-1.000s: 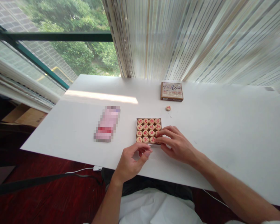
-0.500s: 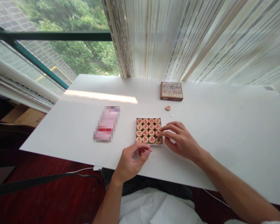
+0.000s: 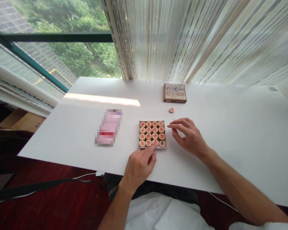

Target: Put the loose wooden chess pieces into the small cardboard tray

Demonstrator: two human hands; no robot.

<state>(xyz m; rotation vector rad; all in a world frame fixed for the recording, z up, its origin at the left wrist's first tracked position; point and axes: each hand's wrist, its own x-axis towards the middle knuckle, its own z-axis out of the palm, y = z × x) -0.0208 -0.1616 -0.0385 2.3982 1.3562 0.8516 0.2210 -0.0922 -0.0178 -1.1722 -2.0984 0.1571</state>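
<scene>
A shallow white-edged box (image 3: pixel 166 146) holds rows of round wooden Chinese chess pieces. Most carry red characters; the front right corner piece (image 3: pixel 162 143) has a black one. My left hand (image 3: pixel 141 164) is at the box's front edge, its index fingertip resting on a red-marked piece in the front row, with nothing gripped. To the right of the box, my right hand (image 3: pixel 188 135) hovers just over the table, fingers apart and nothing visible between them. One loose red-marked piece (image 3: pixel 171 110) lies on the table behind the box.
Farther back on the white table (image 3: pixel 218 111) sits the printed Chinese chess box lid or carton (image 3: pixel 175 93). A pink, blurred-out phone-like object (image 3: pixel 109 127) lies to the left. Striped curtains (image 3: pixel 177 38) and a window border the table's far side.
My right hand has moved off the pieces at the box's right edge, a little rightward and back. My left hand has reached forward, its index finger now on a front-row piece.
</scene>
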